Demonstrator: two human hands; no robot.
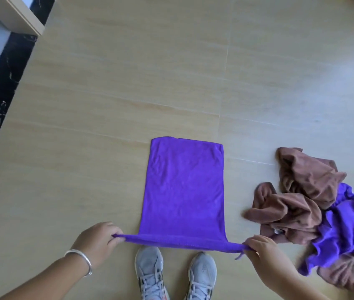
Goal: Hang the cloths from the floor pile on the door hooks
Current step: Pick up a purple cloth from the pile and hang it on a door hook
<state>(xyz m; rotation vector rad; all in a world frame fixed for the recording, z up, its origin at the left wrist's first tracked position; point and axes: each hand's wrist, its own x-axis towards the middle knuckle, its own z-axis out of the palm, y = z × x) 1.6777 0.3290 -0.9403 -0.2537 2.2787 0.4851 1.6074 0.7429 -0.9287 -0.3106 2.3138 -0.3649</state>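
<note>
One purple cloth (183, 187) lies flat on the tan floor (128, 83), right in front of the person's two gray shoes (175, 276). Its near edge is lifted and pulled tight into a thin band. The left hand (98, 240) pinches one end of that band with curled fingers. The right hand (262, 251) pinches the other end the same way. There is one silver bracelet (81, 259) on the left wrist. To the right of the flat cloth sits one messy pile (314, 215) on the floor, a little apart from it. In the pile I can see brown cloths and one more purple cloth all bunched up, but I cannot tell just how many brown ones there are. At the top left there is one dark strip (1, 89) beside a white wall.
</note>
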